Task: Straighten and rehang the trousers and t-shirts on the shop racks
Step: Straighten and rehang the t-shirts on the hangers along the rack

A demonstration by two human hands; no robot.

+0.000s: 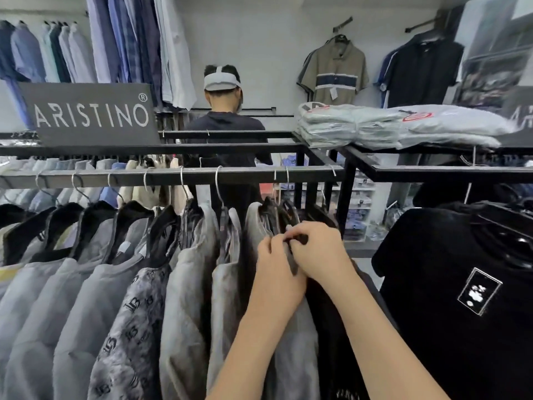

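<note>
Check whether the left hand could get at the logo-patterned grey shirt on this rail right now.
Probably, once freed: the left hand and right hand both pinch a dark garment. The patterned shirt hangs further left, its front uncovered.

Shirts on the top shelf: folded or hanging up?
Folded. The shirts lie stacked flat in plastic bags on the shelf.

This was a clothing shop: a brand sign (pixel 89 114) reading ARISTINO stood atop the black rack (pixel 245 176) at left, whose rail carried a dense row of t-shirts (pixel 184 284) on wire hangers, while bagged folded shirts (pixel 360 125) lay stacked on the right and dress shirts (pixel 129 39) and a tagged polo (pixel 334 73) hung on the far wall.
</note>
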